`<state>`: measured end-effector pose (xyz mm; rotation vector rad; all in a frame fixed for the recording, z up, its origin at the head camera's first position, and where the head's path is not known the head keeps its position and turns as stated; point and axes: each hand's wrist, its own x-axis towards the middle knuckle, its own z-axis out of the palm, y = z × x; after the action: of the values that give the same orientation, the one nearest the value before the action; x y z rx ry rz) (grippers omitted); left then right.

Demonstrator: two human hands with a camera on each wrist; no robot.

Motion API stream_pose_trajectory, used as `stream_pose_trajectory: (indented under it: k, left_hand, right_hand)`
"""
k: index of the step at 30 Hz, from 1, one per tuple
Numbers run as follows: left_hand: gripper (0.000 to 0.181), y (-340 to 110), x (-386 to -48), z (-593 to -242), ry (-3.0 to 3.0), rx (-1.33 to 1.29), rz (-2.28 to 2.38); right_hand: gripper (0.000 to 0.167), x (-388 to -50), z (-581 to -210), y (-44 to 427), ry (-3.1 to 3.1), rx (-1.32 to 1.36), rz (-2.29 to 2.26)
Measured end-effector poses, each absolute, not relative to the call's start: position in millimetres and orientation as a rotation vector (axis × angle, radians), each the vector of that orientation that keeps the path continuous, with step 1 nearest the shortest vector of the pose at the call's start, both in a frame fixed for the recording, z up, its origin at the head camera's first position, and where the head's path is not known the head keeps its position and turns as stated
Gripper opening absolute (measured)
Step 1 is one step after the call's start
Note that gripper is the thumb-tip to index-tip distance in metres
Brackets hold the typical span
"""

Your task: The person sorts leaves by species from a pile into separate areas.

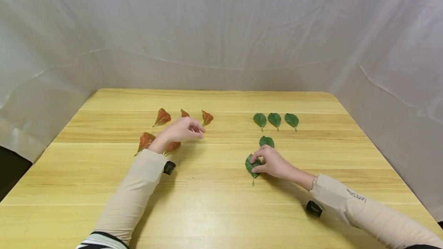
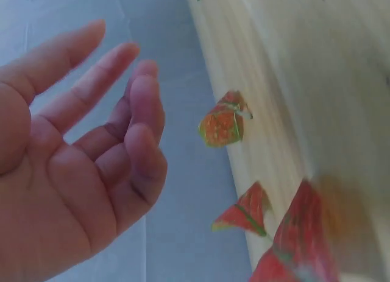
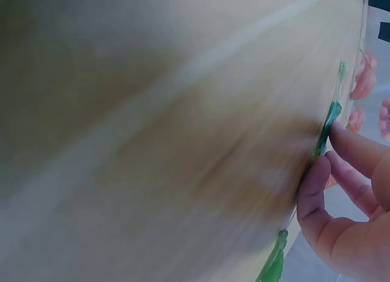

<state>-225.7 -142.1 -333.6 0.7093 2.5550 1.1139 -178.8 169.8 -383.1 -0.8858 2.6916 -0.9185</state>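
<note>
My right hand (image 1: pixel 273 161) pinches a green leaf (image 1: pixel 250 166) by its right edge, thumb and fingers curled at it. The leaf lies on or just over the table, stem toward me; in the right wrist view this green leaf (image 3: pixel 329 122) appears almost edge-on. Just behind the hand is another green leaf (image 1: pixel 267 140), its lower part covered. My left hand (image 1: pixel 183 129) hovers above the red leaves with loosely bent fingers and holds nothing. Beneath its wrist, a red leaf (image 1: pixel 172 147) is partly hidden; a second red leaf (image 1: pixel 185 113) shows behind the knuckles.
Three green leaves stand in a row at the back right, including one rightmost leaf (image 1: pixel 291 120). More red leaves (image 1: pixel 162 116) lie at left, one near the left forearm (image 1: pixel 147 140). The wooden table (image 1: pixel 214 218) is bordered by pale hanging sheeting (image 1: pixel 221 30).
</note>
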Motion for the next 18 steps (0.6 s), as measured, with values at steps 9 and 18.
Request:
stream_pose_trajectory:
  k: [9,18]
  left_hand:
    - [0.03,-124,-224,-347,2.491,0.833,1.057]
    - [0.03,-107,-217,-359,2.492,1.002,0.937]
  right_hand:
    - [0.018,-182,-382,172,2.628,-0.934,-0.951]
    - [0.017,-183,-382,171,2.601,-0.925,-0.942]
